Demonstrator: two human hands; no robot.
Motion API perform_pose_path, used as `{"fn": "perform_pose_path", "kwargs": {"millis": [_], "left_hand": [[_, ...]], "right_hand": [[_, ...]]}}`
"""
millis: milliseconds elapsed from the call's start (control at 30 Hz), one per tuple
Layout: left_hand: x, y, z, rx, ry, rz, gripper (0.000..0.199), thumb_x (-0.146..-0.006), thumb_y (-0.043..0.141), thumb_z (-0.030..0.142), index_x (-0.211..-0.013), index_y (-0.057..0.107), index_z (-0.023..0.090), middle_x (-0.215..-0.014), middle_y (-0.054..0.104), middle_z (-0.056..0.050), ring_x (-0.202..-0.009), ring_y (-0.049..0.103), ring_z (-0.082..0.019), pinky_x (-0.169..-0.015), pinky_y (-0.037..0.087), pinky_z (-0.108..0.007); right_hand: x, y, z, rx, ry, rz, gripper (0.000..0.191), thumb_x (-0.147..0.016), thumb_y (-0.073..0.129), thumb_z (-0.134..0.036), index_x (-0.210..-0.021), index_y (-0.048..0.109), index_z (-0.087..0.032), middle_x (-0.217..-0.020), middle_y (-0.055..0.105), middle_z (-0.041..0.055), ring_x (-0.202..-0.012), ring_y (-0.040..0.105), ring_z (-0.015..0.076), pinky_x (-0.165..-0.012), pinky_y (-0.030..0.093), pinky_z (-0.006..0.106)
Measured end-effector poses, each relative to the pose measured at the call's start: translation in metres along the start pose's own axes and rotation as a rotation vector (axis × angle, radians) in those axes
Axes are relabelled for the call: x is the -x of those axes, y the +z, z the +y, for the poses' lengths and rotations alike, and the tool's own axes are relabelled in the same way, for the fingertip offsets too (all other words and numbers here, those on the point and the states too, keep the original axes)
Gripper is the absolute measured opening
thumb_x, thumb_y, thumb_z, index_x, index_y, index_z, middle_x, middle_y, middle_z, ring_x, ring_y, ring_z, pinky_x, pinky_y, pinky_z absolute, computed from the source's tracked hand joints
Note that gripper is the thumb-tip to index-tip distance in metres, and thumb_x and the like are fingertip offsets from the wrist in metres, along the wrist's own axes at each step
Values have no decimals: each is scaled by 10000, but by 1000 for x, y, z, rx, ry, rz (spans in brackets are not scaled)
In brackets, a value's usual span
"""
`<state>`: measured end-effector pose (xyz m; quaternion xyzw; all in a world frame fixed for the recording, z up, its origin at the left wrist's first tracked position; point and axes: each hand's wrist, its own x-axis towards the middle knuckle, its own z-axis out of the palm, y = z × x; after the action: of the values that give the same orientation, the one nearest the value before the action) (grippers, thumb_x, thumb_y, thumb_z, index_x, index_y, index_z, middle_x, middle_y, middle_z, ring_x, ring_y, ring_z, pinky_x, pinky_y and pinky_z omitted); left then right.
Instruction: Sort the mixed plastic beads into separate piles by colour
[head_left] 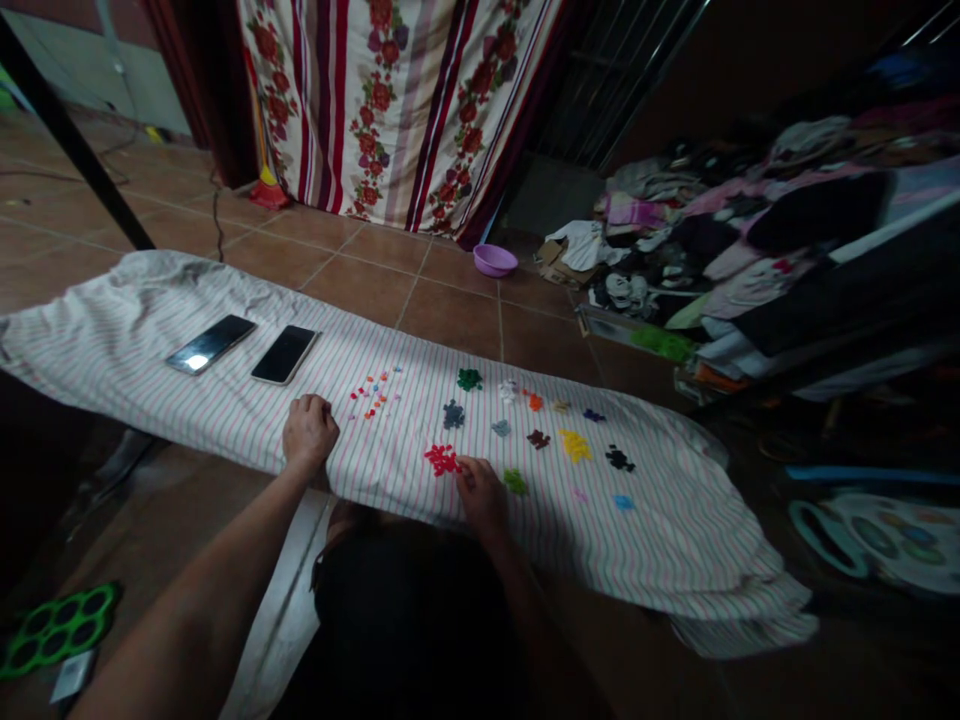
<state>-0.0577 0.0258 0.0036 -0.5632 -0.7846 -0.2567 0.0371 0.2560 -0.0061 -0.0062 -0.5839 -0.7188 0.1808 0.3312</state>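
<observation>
My left hand [310, 432] rests on the striped cloth [360, 345], fingers curled into a loose fist whose inside is hidden. To its right lies a scatter of small multicoloured pieces [375, 395]. My right hand [482, 492] is at the right edge of a pile of small red pieces [441, 460]. Its fingertips are pinched together; I cannot make out what is between them. Close by on its right sits a light green pile [514, 482]. Farther off are a grey pile [453, 414], a dark green pile [469, 379], a brown pile [538, 439] and a yellow pile [575, 446].
Two phones [285, 354] lie on the left part of the cloth. Black [619, 458], blue [624, 502] and orange piles [533, 400] are spread rightward. On the tiled floor beyond stands a purple basin [495, 261], near a heap of clothes [637, 235].
</observation>
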Motion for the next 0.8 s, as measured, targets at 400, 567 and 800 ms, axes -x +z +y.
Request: {"fn": "perform_pose_path", "kwargs": {"millis": [400, 567, 800], "left_hand": [[0, -2, 3, -20, 4, 16, 127, -802, 431, 184, -821, 556, 198, -903, 583, -97, -921, 481, -240, -769, 406, -362], [-1, -3, 4, -27, 1, 19, 126, -807, 433, 188, -823, 558, 195, -906, 589, -89, -919, 483, -232, -757, 408, -349], [0, -3, 4, -20, 4, 24, 121, -790, 448, 180, -823, 563, 195, -909, 597, -72, -924, 488, -220, -733, 403, -330]], "right_hand": [[-74, 25, -50, -40, -194, -121, 237, -845, 466, -181, -954, 675, -205, -913, 642, 46, -807, 600, 154, -794, 473, 281], [-129, 75, -81, 2, -297, -272, 238, -836, 485, -113, -958, 673, -194, -973, 638, 52, -907, 581, 151, -854, 440, 269], [-146, 100, -85, 165, -305, -364, 150, -842, 527, -121, -885, 652, -192, -933, 638, 55, -942, 559, 172, -880, 421, 291]]}}
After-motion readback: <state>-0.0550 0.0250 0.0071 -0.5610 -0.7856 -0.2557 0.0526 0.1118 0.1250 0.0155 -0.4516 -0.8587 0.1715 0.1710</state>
